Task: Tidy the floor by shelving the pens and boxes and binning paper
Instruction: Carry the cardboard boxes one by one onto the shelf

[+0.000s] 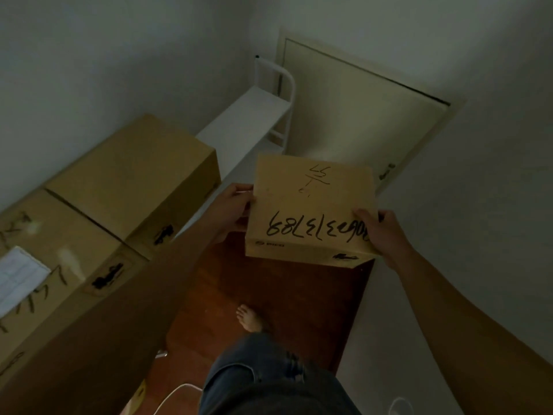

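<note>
Two grips carry our small box (311,211) in the air over the floor (269,292), just off the front edge of the white shelf (239,127). Our left grip (236,205) curls round its left side, thumb on top; our right grip (380,232) clasps its near right corner. At the shelf's left end a plain carton (134,172) touches a labelled carton (59,244).
</note>
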A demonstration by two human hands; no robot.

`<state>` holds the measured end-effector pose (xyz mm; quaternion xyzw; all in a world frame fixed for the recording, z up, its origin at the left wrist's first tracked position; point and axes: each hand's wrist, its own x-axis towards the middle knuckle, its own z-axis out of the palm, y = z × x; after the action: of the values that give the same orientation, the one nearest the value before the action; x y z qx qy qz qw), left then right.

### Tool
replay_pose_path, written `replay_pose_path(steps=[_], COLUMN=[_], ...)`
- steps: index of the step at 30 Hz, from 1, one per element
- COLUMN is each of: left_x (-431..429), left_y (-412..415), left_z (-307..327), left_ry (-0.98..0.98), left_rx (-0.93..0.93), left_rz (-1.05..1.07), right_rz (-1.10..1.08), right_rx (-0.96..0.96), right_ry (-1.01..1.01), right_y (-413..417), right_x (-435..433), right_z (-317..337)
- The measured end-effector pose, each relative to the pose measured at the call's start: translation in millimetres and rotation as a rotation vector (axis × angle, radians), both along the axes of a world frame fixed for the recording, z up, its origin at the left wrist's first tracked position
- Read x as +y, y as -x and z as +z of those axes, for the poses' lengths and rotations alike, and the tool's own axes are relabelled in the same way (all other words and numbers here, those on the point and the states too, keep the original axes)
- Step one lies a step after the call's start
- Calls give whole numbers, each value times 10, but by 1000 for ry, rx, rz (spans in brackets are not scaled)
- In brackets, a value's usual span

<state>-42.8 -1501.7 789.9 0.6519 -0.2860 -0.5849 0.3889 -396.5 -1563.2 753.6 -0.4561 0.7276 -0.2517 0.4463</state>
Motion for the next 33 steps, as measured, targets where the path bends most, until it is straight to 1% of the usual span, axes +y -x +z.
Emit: replay_pose_path(steps=[5,10,17,24,29,33], left_x=[-628,-1231,-1786,-2146,-2290,-2362], left_y=[-219,-472,-856,-1283,-1462,-1569], left_z=[142,301,413,260,226,206], left_ry=[20,19,-8,-8,-66,-109], left_rx=[-15,-33,-75,-129,-143,-159], left_rz=[19,84,127,354,434,539], right_rz=[51,116,244,469,599,727], right_rx=[-14,26,30,18,14,-12], right_ry=[25,61,73,54,52,31], right_y=[-224,-550,-1004,-1724,-2225,-2665], right_x=[-791,-1619,-2497,-3441,-3999,-4421], right_z=[118,314,431,383,272,233])
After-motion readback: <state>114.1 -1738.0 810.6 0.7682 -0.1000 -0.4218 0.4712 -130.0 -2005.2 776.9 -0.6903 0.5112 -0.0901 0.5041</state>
